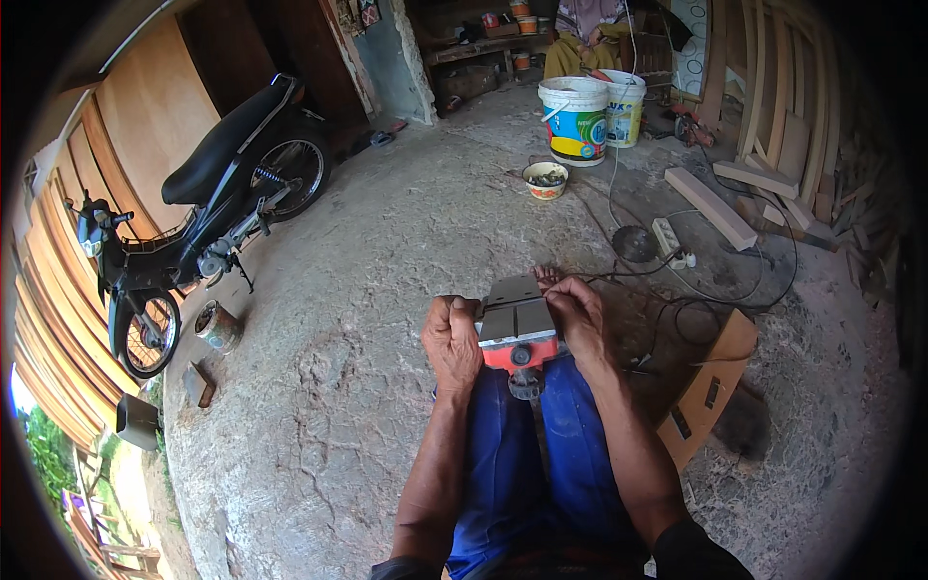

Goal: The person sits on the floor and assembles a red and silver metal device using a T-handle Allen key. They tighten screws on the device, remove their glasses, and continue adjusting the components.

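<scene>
An electric hand planer (519, 323) rests over my knees with its flat metal sole turned up. Its red body and a black knob show at the end nearest me. My left hand (452, 340) is closed on the planer's left edge, the thumb near the sole. From the other side, my right hand (582, 321) grips its right edge, fingers curled at the far corner. The undersides of both hands and most of the planer's body are hidden.
To my right lie a wooden board (713, 382) with dark slots, a power strip (669, 240), loose cables and a timber beam (710, 208). Ahead stand paint buckets (572, 121) and a small bowl (545, 181), with a seated person (587, 39) behind. A motorcycle (198, 213) is parked left.
</scene>
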